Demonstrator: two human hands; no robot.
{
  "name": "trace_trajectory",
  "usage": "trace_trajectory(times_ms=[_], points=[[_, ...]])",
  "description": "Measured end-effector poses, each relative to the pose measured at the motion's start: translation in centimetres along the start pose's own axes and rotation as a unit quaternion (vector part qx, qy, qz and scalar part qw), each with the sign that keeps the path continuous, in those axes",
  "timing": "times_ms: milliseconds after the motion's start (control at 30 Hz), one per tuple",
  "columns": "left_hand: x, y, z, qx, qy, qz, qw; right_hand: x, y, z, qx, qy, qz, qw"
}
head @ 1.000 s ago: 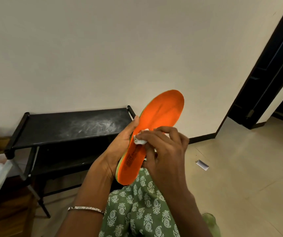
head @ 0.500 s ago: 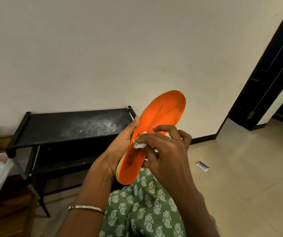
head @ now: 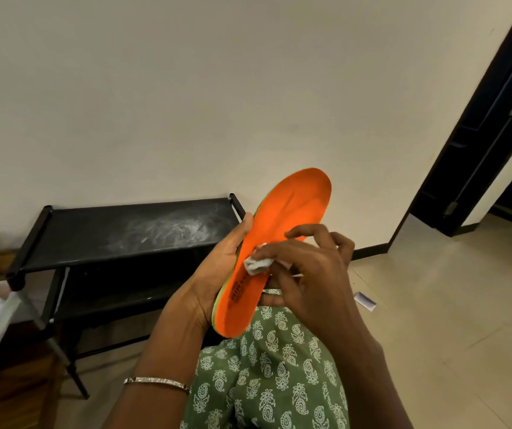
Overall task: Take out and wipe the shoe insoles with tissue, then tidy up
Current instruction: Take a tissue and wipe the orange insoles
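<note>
Above paisley lap [head: 273, 366], L grip [head: 217, 274] clasps smooth orange insole [head: 295, 205]; R grip [head: 313, 274] pinches crumpled tissue [head: 256, 264].

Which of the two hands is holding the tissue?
The right hand pinches the white tissue against the orange insole; the left hand only grips the insole's edge.

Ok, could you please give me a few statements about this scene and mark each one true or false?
1. The left hand holds the orange insole. True.
2. The right hand presses a blue sponge on the insole. False: it pinches a white tissue against it.
3. The black rack stands by the wall. True.
4. The bracelet is on the right wrist. False: it is on the left wrist.
5. The insole lies on the rack. False: it is held up in the air.
</note>
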State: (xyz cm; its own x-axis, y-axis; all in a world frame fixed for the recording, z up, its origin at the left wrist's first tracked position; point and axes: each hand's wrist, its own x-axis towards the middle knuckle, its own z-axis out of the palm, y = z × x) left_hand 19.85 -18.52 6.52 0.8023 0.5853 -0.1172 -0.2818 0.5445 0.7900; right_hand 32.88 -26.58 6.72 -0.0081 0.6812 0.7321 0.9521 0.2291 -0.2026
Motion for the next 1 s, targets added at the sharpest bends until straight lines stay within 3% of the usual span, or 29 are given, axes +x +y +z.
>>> trace_trajectory(times_ms=[200,400,633,867,1000], points=[[0.2,-0.1,0.3,0.020,-0.025,-0.039,0.999,0.9,2.1,0.0,-0.024,0.085,0.096,0.991],[0.1,-0.1,0.2,0.013,-0.008,-0.004,1.000,-1.2,-0.1,1.0,0.103,0.007,0.045,0.994],[0.1,-0.2,0.3,0.019,-0.034,-0.037,0.999,0.8,2.0,0.5,0.024,0.101,0.129,0.986],[0.3,-0.4,-0.1,0.001,-0.040,-0.014,0.999,-1.2,-0.4,0.2,0.104,-0.010,0.067,0.992],[0.4,-0.6,0.1,0.010,-0.067,-0.040,0.997,0.0,0.6,-0.6,0.116,0.041,0.115,0.986]])
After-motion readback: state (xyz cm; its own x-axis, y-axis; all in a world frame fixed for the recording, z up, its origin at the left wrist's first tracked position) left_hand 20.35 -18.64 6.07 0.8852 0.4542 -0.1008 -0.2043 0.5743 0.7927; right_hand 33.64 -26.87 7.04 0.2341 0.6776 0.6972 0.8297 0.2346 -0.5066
